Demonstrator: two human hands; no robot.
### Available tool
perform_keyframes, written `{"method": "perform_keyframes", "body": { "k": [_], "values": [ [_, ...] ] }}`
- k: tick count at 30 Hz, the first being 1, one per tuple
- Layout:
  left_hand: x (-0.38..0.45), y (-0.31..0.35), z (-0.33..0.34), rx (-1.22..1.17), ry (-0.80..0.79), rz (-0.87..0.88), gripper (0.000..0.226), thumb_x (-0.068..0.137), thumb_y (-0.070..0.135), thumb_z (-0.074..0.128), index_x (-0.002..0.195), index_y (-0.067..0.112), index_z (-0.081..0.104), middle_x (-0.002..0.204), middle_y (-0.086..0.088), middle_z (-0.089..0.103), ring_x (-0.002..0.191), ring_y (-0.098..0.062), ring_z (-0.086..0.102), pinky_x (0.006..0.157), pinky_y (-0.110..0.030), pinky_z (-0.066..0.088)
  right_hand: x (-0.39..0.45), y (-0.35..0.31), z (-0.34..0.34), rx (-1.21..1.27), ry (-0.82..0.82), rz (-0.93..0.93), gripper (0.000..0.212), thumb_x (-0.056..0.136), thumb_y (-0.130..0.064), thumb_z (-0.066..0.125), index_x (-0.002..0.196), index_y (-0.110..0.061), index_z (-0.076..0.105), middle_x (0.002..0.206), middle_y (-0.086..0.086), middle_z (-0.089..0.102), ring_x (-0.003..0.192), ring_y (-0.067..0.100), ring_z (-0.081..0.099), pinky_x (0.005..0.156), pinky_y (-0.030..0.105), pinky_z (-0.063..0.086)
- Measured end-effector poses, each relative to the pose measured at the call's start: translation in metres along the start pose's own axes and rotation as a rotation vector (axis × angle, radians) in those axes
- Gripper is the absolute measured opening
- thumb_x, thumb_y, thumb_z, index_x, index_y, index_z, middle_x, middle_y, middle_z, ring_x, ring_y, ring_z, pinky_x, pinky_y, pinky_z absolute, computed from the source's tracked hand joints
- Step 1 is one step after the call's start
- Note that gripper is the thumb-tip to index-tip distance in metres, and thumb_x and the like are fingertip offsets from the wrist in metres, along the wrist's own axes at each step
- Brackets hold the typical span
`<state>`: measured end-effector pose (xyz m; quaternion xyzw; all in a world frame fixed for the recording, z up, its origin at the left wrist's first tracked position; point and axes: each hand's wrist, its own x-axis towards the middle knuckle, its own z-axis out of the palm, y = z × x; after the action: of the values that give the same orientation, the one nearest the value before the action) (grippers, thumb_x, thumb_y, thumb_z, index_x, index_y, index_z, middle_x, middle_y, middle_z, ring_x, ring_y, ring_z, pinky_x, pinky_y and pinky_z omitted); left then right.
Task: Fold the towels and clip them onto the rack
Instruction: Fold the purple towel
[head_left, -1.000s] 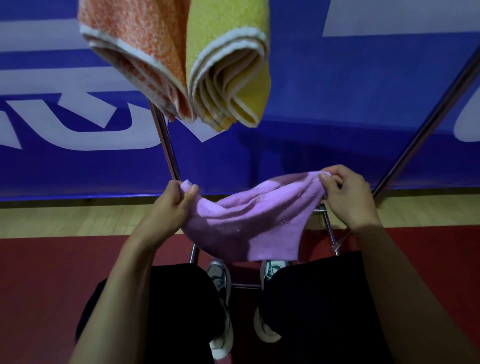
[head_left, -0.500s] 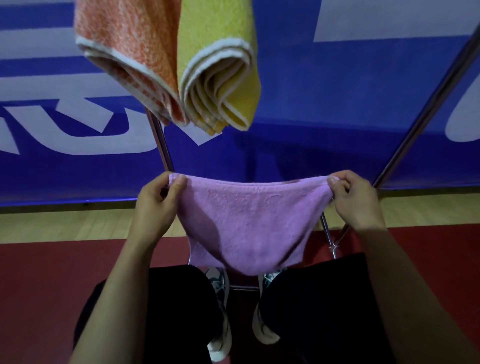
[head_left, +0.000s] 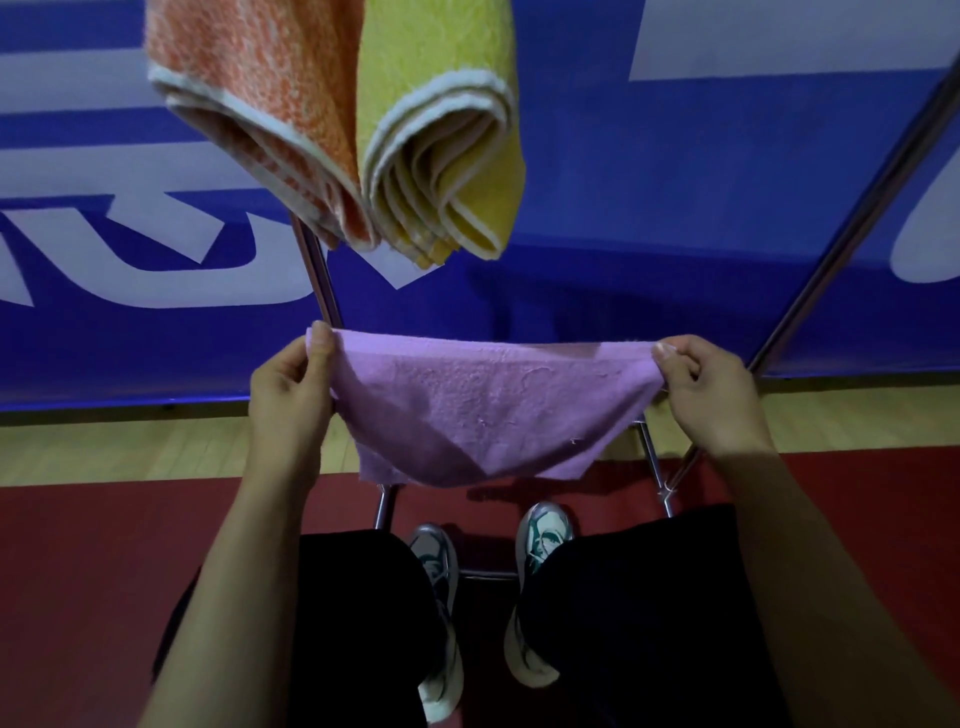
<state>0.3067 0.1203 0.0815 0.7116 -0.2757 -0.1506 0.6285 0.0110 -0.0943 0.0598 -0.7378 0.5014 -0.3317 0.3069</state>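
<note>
Both hands hold one purple towel (head_left: 483, 415) by its two upper corners, so that its top edge is stretched almost straight between them. The left hand (head_left: 288, 395) pinches the left corner between the thumb and the curled fingers, and the right hand (head_left: 711, 395) pinches the right corner in the same way. This towel hangs in the air in front of the person, above the knees, and its lower edge sags down in a soft curve; a fold shows as a darker triangle on its lower left part. Behind it stand the metal tubes of the rack (head_left: 324, 280), one thin tube going up on the left and one long tube (head_left: 857, 234) going diagonally up to the right, with lower bars near the floor. Higher up, near the top of the view, two folded towels hang side by side and touch each other: an orange towel (head_left: 260, 114) on the left and a yellow towel (head_left: 447, 135) on the right, both with white borders. How they are fixed above I cannot tell, because it is cut off by the frame. Below the hands are dark trousers (head_left: 623, 597) and two light sneakers (head_left: 540, 535) on a red floor (head_left: 78, 571). Farther back there is a strip of wooden floor (head_left: 130, 447) and a blue banner (head_left: 649, 234) with large white shapes.
</note>
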Motion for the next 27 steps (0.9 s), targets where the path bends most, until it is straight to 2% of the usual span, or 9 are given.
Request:
{"method": "perform_keyframes", "body": {
  "k": [2, 4, 9, 12, 14, 17, 21, 23, 27],
  "values": [
    [0.004, -0.008, -0.001, 0.127, 0.021, 0.014, 0.063, 0.095, 0.07, 0.054, 0.093, 0.01, 0.074, 0.092, -0.028, 0.068, 0.078, -0.023, 0.061, 0.073, -0.051, 0.058, 0.0, 0.0, 0.0, 0.016, -0.001, 0.033, 0.027, 0.103, -0.038, 0.061, 0.105, -0.014, 0.075, 0.089, -0.003, 0.072, 0.079, -0.003, 0.062, 0.064, 0.005, 0.04],
    [0.006, -0.016, -0.001, 0.249, 0.002, 0.032, 0.063, 0.095, 0.069, 0.055, 0.089, 0.009, 0.072, 0.076, -0.022, 0.065, 0.07, -0.018, 0.054, 0.066, -0.053, 0.056, 0.001, 0.003, 0.003, 0.014, -0.002, 0.055, 0.032, 0.101, -0.043, 0.063, 0.104, -0.014, 0.076, 0.087, -0.002, 0.074, 0.077, -0.002, 0.063, 0.068, 0.015, 0.045],
    [0.013, -0.039, 0.009, 0.311, -0.092, -0.029, 0.078, 0.086, 0.082, 0.055, 0.088, 0.005, 0.07, 0.072, -0.022, 0.061, 0.069, -0.018, 0.058, 0.073, -0.06, 0.063, -0.002, 0.003, 0.01, 0.021, -0.114, 0.105, 0.028, 0.101, -0.041, 0.063, 0.1, -0.016, 0.075, 0.086, -0.003, 0.078, 0.082, 0.012, 0.071, 0.068, 0.023, 0.047],
    [0.013, -0.044, 0.023, 0.263, -0.124, -0.067, 0.087, 0.08, 0.087, 0.057, 0.083, 0.0, 0.067, 0.067, -0.012, 0.053, 0.07, -0.016, 0.055, 0.076, -0.063, 0.061, -0.004, -0.001, 0.021, 0.03, -0.14, 0.135, 0.024, 0.097, -0.041, 0.067, 0.093, -0.018, 0.074, 0.082, -0.005, 0.078, 0.084, 0.015, 0.073, 0.077, 0.029, 0.055],
    [0.007, -0.04, 0.038, 0.232, -0.139, -0.072, 0.085, 0.082, 0.083, 0.059, 0.082, -0.002, 0.067, 0.066, -0.02, 0.054, 0.064, -0.021, 0.055, 0.074, -0.062, 0.061, -0.006, -0.009, 0.03, 0.058, -0.13, 0.143, 0.021, 0.095, -0.04, 0.07, 0.091, -0.02, 0.073, 0.08, -0.005, 0.078, 0.08, 0.014, 0.075, 0.08, 0.034, 0.059],
    [-0.01, -0.025, 0.067, 0.274, -0.201, -0.01, 0.067, 0.094, 0.067, 0.058, 0.077, 0.004, 0.07, 0.066, -0.024, 0.061, 0.059, -0.037, 0.06, 0.063, -0.047, 0.061, -0.012, -0.031, 0.05, 0.013, -0.16, 0.079, 0.02, 0.094, -0.041, 0.07, 0.091, -0.021, 0.069, 0.077, -0.009, 0.076, 0.076, 0.006, 0.071, 0.073, 0.029, 0.055],
    [-0.027, -0.011, 0.098, 0.369, -0.279, 0.108, 0.048, 0.108, 0.045, 0.051, 0.067, 0.021, 0.062, 0.051, -0.003, 0.053, 0.049, -0.007, 0.046, 0.05, -0.03, 0.041, -0.025, -0.062, 0.079, 0.06, -0.269, -0.024, 0.015, 0.098, -0.035, 0.067, 0.102, -0.022, 0.074, 0.091, -0.004, 0.08, 0.084, 0.016, 0.077, 0.082, 0.042, 0.063],
    [-0.027, -0.009, 0.104, 0.382, -0.291, 0.136, 0.044, 0.109, 0.042, 0.049, 0.072, 0.024, 0.064, 0.047, 0.005, 0.049, 0.045, -0.005, 0.043, 0.045, -0.02, 0.031, -0.028, -0.068, 0.082, 0.054, -0.296, -0.025, 0.018, 0.1, -0.035, 0.066, 0.106, -0.021, 0.074, 0.092, -0.004, 0.08, 0.082, 0.014, 0.077, 0.083, 0.043, 0.063],
    [-0.031, -0.007, 0.107, 0.38, -0.316, 0.174, 0.04, 0.11, 0.038, 0.049, 0.086, 0.017, 0.073, 0.044, 0.008, 0.047, 0.045, -0.005, 0.046, 0.046, -0.018, 0.032, -0.029, -0.073, 0.077, 0.123, -0.272, -0.003, 0.016, 0.1, -0.03, 0.068, 0.106, -0.018, 0.076, 0.083, -0.007, 0.079, 0.071, 0.007, 0.077, 0.082, 0.039, 0.064]
  ]
}}
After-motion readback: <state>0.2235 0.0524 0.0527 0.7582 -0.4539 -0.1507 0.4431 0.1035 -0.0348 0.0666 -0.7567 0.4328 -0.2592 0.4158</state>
